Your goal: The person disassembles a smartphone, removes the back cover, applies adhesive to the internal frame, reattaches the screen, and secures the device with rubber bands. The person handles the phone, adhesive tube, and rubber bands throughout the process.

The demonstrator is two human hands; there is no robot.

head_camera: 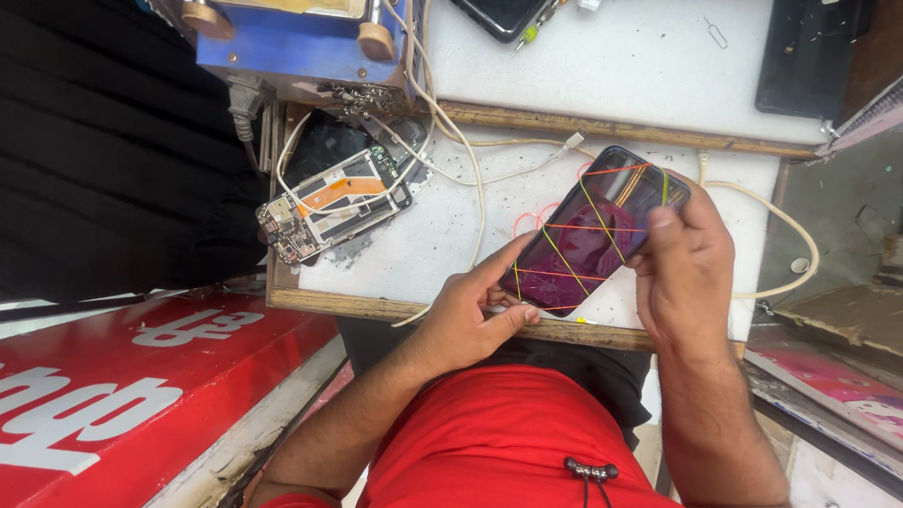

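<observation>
Far left I see one red sign (117,373) with white lettering, then one opened phone body (333,205) on the white desk (453,224). My left hand (469,315) reaches up, fingers curled around the lower end of one dark phone (592,229) wrapped in coloured rubber bands. My right hand (686,272) grips its right edge, thumb pressing the screen.

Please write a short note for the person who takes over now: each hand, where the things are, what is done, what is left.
Left hand: holds the lower end of the phone, thumb under it.
Right hand: grips the upper end, thumb on the glass.
Phone: over the white board, wrapped in crossed rubber bands.
Opened phone lies to the left, untouched.
Done: bands on. Left: cannot tell.
</observation>
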